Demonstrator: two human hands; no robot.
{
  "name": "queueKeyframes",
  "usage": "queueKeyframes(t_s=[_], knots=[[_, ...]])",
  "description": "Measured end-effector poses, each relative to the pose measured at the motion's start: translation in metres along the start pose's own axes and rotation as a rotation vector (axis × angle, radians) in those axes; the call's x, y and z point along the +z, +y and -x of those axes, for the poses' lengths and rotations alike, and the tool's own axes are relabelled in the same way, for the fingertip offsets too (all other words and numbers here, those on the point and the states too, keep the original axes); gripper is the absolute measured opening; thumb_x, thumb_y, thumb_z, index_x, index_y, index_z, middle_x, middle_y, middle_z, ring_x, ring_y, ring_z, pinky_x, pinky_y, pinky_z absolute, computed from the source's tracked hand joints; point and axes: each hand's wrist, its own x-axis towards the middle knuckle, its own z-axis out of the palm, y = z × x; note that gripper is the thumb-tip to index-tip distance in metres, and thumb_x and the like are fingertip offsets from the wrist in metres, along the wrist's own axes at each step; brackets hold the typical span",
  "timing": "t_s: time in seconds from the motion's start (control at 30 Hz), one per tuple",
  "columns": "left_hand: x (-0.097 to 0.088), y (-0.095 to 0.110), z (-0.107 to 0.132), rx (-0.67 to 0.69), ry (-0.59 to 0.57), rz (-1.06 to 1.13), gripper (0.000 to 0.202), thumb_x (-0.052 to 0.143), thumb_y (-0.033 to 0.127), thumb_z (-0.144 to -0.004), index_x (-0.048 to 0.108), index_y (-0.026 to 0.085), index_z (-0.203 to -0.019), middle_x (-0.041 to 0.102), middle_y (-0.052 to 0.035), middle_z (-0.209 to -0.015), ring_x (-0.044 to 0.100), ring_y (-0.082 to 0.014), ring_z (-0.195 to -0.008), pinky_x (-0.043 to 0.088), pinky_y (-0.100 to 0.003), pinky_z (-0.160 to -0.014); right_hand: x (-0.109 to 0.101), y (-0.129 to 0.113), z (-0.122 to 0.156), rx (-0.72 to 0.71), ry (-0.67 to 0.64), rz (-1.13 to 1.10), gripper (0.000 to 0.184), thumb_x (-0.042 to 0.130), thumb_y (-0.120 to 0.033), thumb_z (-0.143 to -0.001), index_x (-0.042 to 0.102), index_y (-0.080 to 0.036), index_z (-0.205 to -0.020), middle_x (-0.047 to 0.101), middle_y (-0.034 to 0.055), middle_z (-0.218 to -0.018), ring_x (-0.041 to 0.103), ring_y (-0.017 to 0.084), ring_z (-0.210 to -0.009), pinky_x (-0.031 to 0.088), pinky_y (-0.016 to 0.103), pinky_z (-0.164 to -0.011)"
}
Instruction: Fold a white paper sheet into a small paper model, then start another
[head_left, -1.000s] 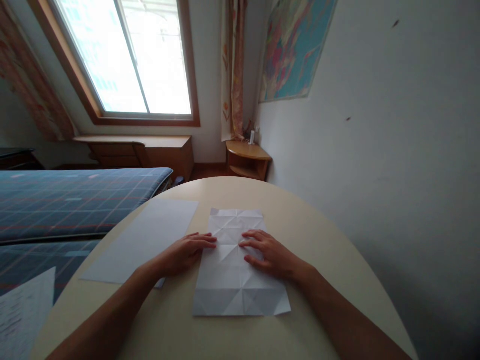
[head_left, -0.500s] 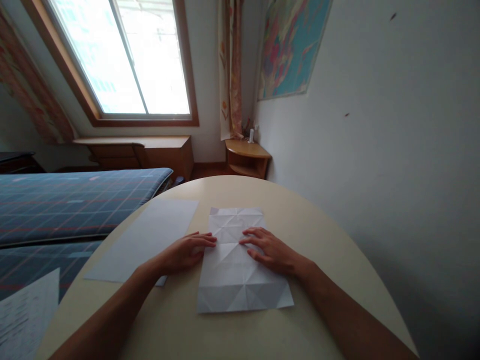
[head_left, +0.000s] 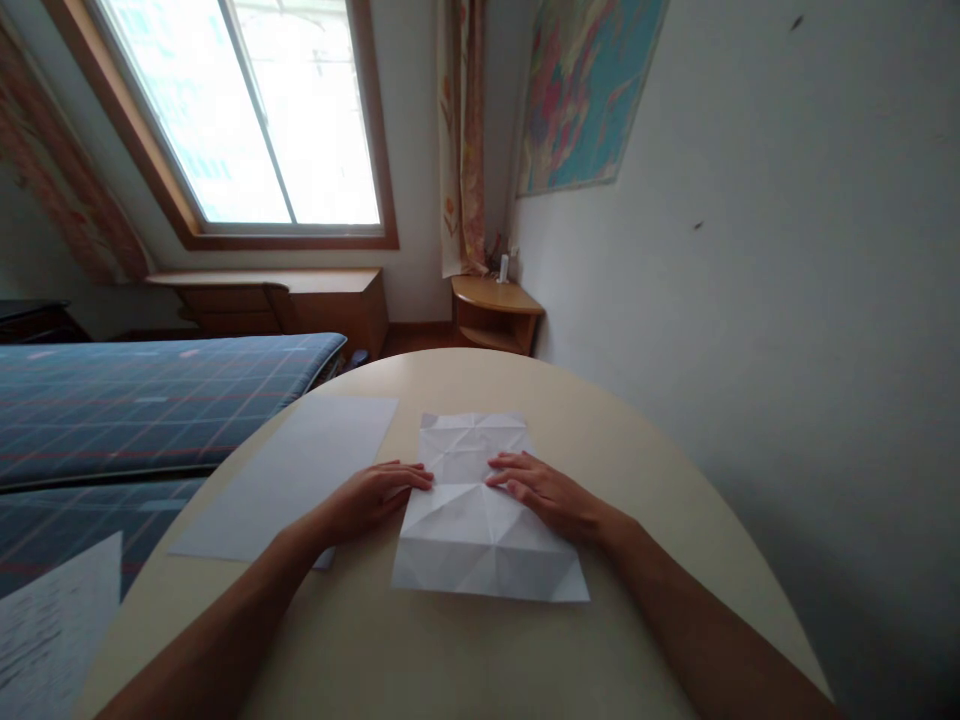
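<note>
On my feed: creased paper, centre frame; left hand, fingers together, at its left edge; right hand, fingers slightly apart, on its right.

We are in a home, in what looks like a bedroom: we see a blue plaid fabric mattress, a brown-framed glass window with orange flowered cloth curtains, a rounded wooden corner shelf and a colourful rectangular map on the white wall.

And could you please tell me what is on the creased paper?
The left hand and right hand partly overlap the creased paper; its surface beneath them is hidden.
</note>
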Motion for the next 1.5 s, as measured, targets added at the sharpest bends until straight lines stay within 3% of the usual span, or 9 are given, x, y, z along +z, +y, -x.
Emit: queueKeyframes(t_s=[0.2, 0.3, 0.43, 0.6, 0.87, 1.1, 1.23, 1.37, 1.5], knots=[[-0.002, 0.005, 0.001, -0.12, 0.062, -0.048, 0.029, 0.05, 0.026, -0.09, 0.068, 0.025, -0.112, 0.07, -0.0038, -0.119, 0.065, -0.0211, -0.109, 0.048, -0.029, -0.095, -0.015, 0.012, 0.009, 0.008, 0.059, -0.086, 0.06, 0.025, -0.056, -0.099, 0.073, -0.021, -0.109, 0.061, 0.0093, -0.131, 0.048, 0.026, -0.13, 0.03, 0.047, -0.113], [0.0, 0.001, 0.0, -0.239, 0.127, -0.109, 0.027, 0.049, 0.026, -0.088, 0.07, 0.023, -0.105, 0.074, -0.0051, -0.107, 0.069, -0.0226, -0.097, 0.05, -0.028, -0.085, -0.022, 0.022, 0.017, 0.067, 0.121, -0.178, 0.06, 0.024, -0.055, -0.099, 0.07, -0.019, -0.114, 0.065, 0.0108, -0.125, 0.056, 0.026, -0.12, 0.036, 0.047, -0.109], [0.004, -0.001, -0.005, -0.335, 0.197, -0.166, 0.031, 0.043, 0.034, -0.092, 0.07, 0.02, -0.088, 0.074, -0.0055, -0.082, 0.068, -0.0221, -0.073, 0.048, -0.028, -0.069, -0.025, 0.03, 0.023, 0.11, 0.151, -0.312, 0.047, 0.036, -0.046, -0.096, 0.062, -0.018, -0.124, 0.069, 0.0112, -0.118, 0.06, 0.028, -0.114, 0.041, 0.049, -0.103], [0.007, 0.008, -0.009, -0.393, 0.25, -0.162, 0.03, 0.043, 0.036, -0.091, 0.066, 0.02, -0.082, 0.069, -0.002, -0.072, 0.062, -0.0186, -0.065, 0.043, -0.025, -0.063, -0.024, 0.026, 0.021, 0.066, 0.139, -0.247, 0.042, 0.064, -0.036, -0.08, 0.065, -0.019, -0.118, 0.067, 0.0107, -0.121, 0.06, 0.028, -0.115, 0.043, 0.045, -0.101], [0.013, 0.01, -0.011, -0.462, 0.326, -0.15, 0.029, 0.044, 0.038, -0.087, 0.06, 0.019, -0.071, 0.061, -0.0005, -0.061, 0.054, -0.0162, -0.056, 0.036, -0.024, -0.054, -0.025, 0.021, 0.021, 0.029, 0.146, -0.175, 0.037, 0.066, -0.035, -0.079, 0.068, -0.018, -0.112, 0.066, 0.0125, -0.123, 0.06, 0.029, -0.116, 0.043, 0.046, -0.103], [0.015, 0.012, -0.012, -0.464, 0.326, -0.123, 0.033, 0.046, 0.044, -0.087, 0.064, 0.019, -0.076, 0.068, -0.0042, -0.07, 0.062, -0.0202, -0.065, 0.042, -0.028, -0.061, -0.022, 0.022, 0.02, 0.051, 0.19, -0.179, 0.039, 0.059, -0.048, -0.087, 0.07, -0.017, -0.108, 0.068, 0.0131, -0.119, 0.061, 0.028, -0.113, 0.046, 0.043, -0.098], [0.017, 0.01, -0.011, -0.453, 0.356, -0.052, 0.027, 0.047, 0.043, -0.088, 0.061, 0.02, -0.087, 0.073, -0.0055, -0.086, 0.068, -0.0218, -0.077, 0.048, -0.029, -0.068, -0.016, 0.023, 0.014, 0.136, 0.213, -0.209, 0.038, 0.049, -0.047, -0.093, 0.07, -0.017, -0.102, 0.072, 0.0098, -0.105, 0.067, 0.025, -0.095, 0.052, 0.036, -0.083], [0.02, 0.008, -0.012, -0.471, 0.391, 0.023, 0.026, 0.05, 0.041, -0.088, 0.055, 0.021, -0.102, 0.074, -0.0052, -0.086, 0.071, -0.0234, -0.082, 0.051, -0.033, -0.073, -0.006, 0.026, 0.006, 0.235, 0.356, -0.149, 0.03, 0.05, -0.042, -0.092, 0.065, -0.017, -0.089, 0.072, 0.007, -0.084, 0.066, 0.02, -0.074, 0.05, 0.03, -0.067], [0.024, 0.009, -0.013, -0.494, 0.408, 0.026, 0.039, 0.052, 0.037, -0.088, 0.046, 0.02, -0.123, 0.074, -0.003, -0.081, 0.069, -0.0256, -0.098, 0.05, -0.038, -0.083, 0.0, 0.03, 0.001, 0.272, 0.455, -0.102, 0.027, 0.053, -0.04, -0.091, 0.061, -0.017, -0.102, 0.072, 0.0058, -0.083, 0.066, 0.019, -0.072, 0.049, 0.03, -0.067]])
